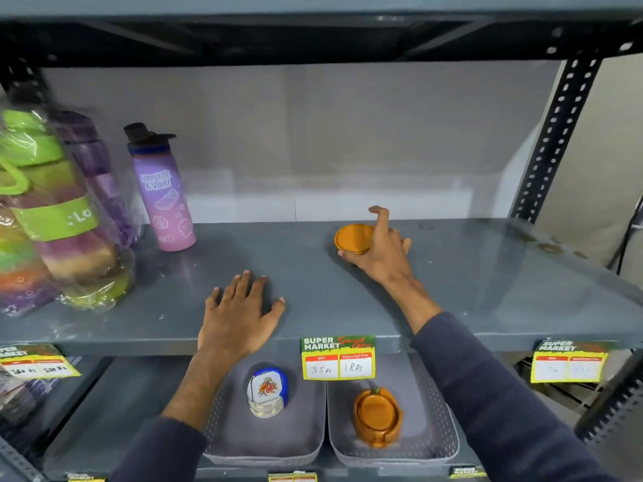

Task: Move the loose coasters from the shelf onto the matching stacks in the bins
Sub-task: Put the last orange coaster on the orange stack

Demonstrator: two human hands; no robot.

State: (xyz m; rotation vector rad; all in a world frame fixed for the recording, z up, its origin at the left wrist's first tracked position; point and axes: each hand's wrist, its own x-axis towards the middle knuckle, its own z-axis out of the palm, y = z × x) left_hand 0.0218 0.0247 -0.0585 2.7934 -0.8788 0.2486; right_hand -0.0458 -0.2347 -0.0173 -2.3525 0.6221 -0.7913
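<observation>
Grey perforated bins sit side by side under the shelf point(487, 300): the left bin point(226, 443) holds a floral white-and-blue coaster stack point(267, 391), the right bin point(438, 443) an orange coaster stack point(377, 415). A round, rimmed orange coaster point(353, 238) is pinched, tilted, by the right hand point(382, 252) above the shelf; the left hand point(240, 316) is laid flat, fingers spread.
</observation>
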